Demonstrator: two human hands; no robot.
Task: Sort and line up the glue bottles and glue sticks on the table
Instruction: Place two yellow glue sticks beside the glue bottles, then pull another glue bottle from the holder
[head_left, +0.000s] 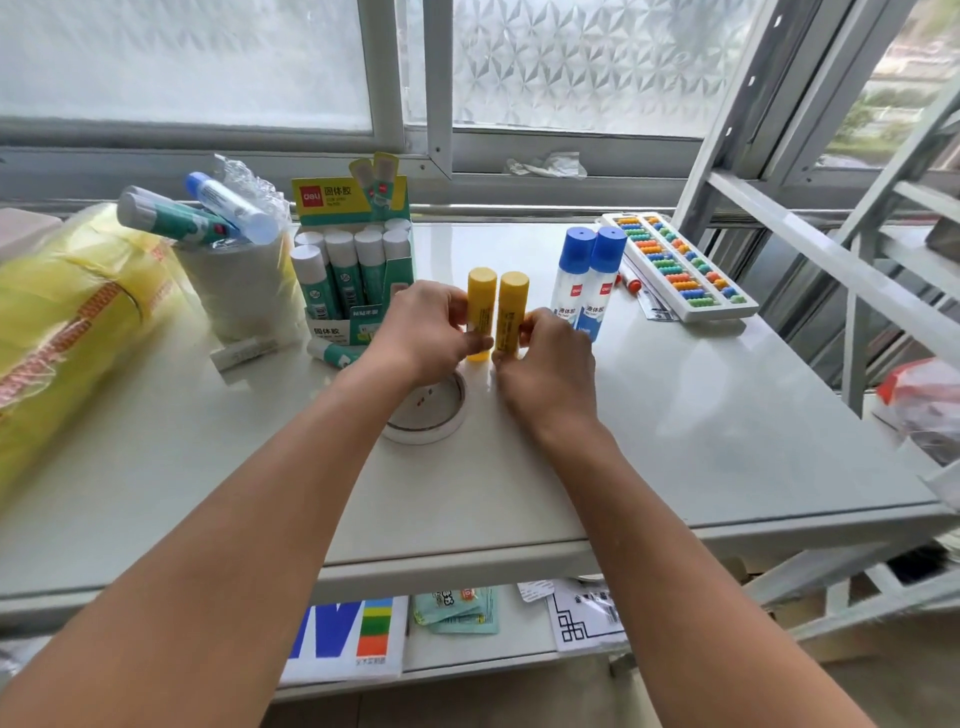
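While the left hand (431, 332) grips one yellow glue stick (480, 312) and the right hand (550, 358) its twin (511, 314), both stand upright mid-table (675, 415), seemingly to be squared beside the glue bottles (589, 275) at three o'clock.

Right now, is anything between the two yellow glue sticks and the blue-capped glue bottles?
Nothing visible. The yellow glue sticks stand upright, held by the left hand and right hand; bare table separates them from the glue bottles.
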